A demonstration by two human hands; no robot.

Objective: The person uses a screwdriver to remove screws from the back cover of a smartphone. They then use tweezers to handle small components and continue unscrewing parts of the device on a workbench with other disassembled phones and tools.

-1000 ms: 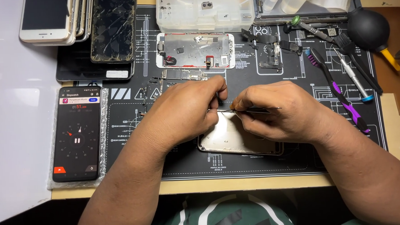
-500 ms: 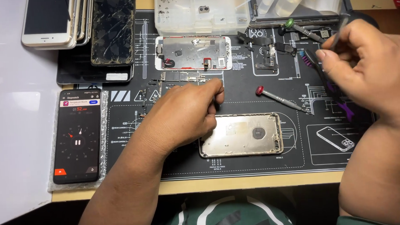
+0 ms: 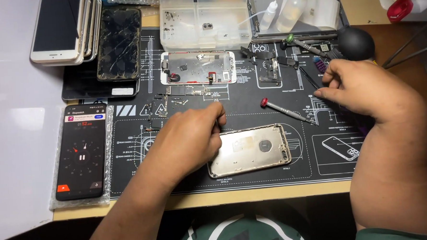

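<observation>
A black rectangular phone (image 3: 82, 150) with a lit dark screen lies on clear bubble wrap (image 3: 109, 187), left on the worktop (image 3: 13, 143).

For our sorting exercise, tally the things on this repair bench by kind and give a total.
Hands: 2 (left hand, right hand)
Phone housing: 1
Timer phone: 1
Cracked phone: 1
Screen assembly: 1
Red-capped screwdriver: 1
Parts tray: 1
Black blower bulb: 1
Total: 9

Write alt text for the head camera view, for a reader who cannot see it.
A person's left hand rests on a gutted gold phone housing on a black repair mat, while the right hand reaches among small tools at the mat's right edge. A red-capped screwdriver lies between the hands, and a phone showing a stopwatch lies to the left.
</observation>
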